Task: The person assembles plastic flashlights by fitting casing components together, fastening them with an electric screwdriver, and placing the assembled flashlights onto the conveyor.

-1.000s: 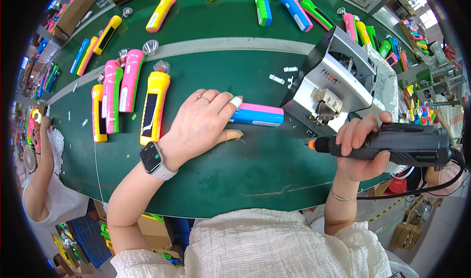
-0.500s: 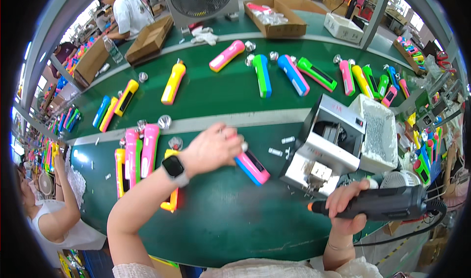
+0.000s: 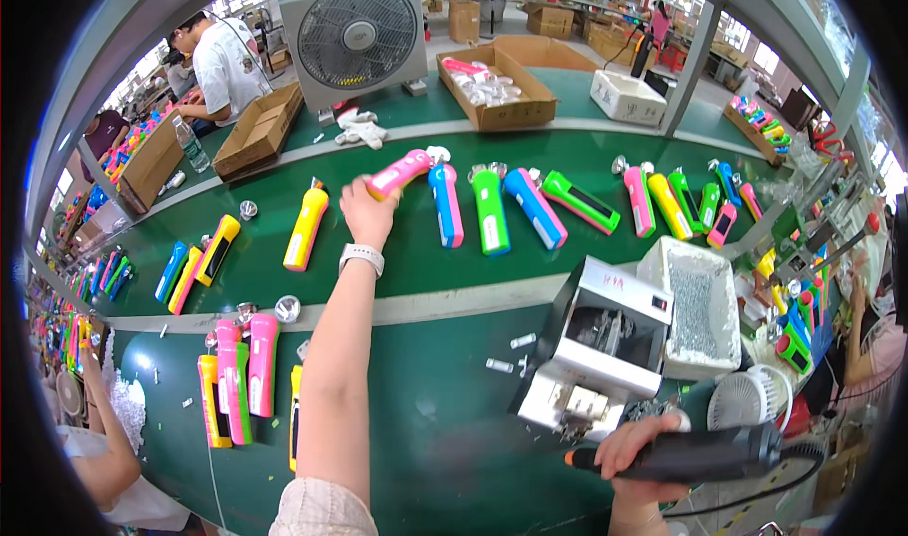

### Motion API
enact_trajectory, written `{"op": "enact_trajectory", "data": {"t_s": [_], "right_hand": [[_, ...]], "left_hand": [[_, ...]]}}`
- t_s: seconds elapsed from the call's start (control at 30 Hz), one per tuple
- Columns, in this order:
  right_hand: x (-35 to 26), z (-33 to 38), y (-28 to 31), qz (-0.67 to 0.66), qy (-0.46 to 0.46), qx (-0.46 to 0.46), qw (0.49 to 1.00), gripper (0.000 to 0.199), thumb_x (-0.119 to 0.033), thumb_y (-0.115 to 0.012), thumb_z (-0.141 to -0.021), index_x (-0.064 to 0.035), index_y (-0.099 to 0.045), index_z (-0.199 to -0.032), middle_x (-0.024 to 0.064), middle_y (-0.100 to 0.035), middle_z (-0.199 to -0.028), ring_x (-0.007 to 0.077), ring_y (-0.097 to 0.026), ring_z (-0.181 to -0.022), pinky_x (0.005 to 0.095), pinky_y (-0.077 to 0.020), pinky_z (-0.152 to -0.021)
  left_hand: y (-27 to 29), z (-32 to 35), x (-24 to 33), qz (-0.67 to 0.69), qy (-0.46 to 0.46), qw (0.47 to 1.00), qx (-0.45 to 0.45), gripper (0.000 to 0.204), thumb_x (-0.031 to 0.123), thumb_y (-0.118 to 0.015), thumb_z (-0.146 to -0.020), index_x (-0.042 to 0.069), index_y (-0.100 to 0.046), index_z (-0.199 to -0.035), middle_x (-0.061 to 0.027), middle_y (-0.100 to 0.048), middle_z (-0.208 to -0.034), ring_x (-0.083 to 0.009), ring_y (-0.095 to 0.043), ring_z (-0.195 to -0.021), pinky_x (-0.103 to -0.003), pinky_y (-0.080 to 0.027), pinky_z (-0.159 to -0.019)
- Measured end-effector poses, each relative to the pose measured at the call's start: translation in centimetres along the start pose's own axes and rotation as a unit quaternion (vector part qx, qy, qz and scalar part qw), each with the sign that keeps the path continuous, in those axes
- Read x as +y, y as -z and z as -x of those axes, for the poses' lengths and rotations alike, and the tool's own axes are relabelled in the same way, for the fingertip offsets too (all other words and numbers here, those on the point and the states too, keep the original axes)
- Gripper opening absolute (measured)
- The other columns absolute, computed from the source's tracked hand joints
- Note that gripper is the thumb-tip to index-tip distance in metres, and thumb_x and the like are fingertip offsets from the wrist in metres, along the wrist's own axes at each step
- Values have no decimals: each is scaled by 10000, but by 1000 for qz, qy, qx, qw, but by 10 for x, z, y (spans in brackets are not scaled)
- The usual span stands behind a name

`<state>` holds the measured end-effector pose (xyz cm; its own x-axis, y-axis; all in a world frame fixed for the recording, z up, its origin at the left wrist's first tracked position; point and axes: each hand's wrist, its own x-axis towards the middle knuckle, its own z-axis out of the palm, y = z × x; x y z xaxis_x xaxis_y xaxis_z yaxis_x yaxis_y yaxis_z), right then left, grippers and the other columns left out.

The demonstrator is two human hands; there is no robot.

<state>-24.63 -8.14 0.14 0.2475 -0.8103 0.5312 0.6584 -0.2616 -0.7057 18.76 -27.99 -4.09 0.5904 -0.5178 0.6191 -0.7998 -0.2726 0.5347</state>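
Pink-and-yellow flashlight [image 3: 399,174] gripped by the left hand [image 3: 367,210], fingers closed on its handle, held at the green belt [image 3: 407,273] beside a blue-and-pink flashlight [image 3: 445,207], black power screwdriver [image 3: 709,456] grasped in the curled right hand [image 3: 634,449], near a silver machine [image 3: 613,335].

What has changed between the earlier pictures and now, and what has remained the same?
The left hand has moved forward to the far green strip. It has let go of the blue-and-pink flashlight, which now appears to lie there, and has taken hold of the pink-and-yellow flashlight. The right hand still holds the black power screwdriver; the silver machine stays in place.
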Motion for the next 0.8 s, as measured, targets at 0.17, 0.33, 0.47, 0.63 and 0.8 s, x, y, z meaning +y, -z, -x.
{"op": "enact_trajectory", "data": {"t_s": [0.17, 0.33, 0.47, 0.63, 0.8], "right_hand": [[-7, -20, -5, 51, -56, 43, 996, 735, -603, -640, -771, -110, -427, -1272, 55, -521, -708, 191, -537, -620, 323, -486, -510], [-20, -41, -19, 63, 17, -33, 997, 932, -758, -576, -690, -111, -347, -1320, 43, -516, -697, 150, -504, -558, 289, -441, -538], [-11, -54, -33, 125, 67, -32, 989, 876, -713, -556, -760, -79, -329, -1319, 48, -492, -715, 141, -487, -535, 285, -426, -529], [-4, -81, -34, 202, 16, 16, 979, 647, -580, -430, -914, -32, -386, -1254, 61, -496, -712, 129, -483, -542, 282, -423, -538], [1, -55, -40, 15, -26, -37, 999, 756, -665, -413, -873, -62, -327, -1321, 26, -467, -682, 121, -466, -504, 276, -428, -526]], "left_hand": [[117, 51, 82, 148, -223, 962, -60, 428, 232, -773, -688, 20, -534, -972, -143, -555, -982, -336, -542, -917, -423, -452, -786], [210, 177, 112, -5, -381, 843, -379, 548, 324, -777, -623, 41, -569, -1043, -93, -566, -988, -277, -564, -889, -372, -465, -759], [228, 250, 106, 6, -386, 816, -431, 577, 349, -736, -659, 57, -573, -1129, -72, -562, -1010, -237, -542, -936, -346, -438, -807], [239, 243, 101, 83, -333, 856, -386, 568, 312, -744, -670, 37, -580, -1139, -87, -582, -1036, -270, -553, -948, -384, -440, -807], [238, 245, 91, 96, -305, 851, -417, 481, 259, -773, -644, 64, -621, -1057, -62, -587, -1014, -246, -566, -904, -353, -462, -742]]}}
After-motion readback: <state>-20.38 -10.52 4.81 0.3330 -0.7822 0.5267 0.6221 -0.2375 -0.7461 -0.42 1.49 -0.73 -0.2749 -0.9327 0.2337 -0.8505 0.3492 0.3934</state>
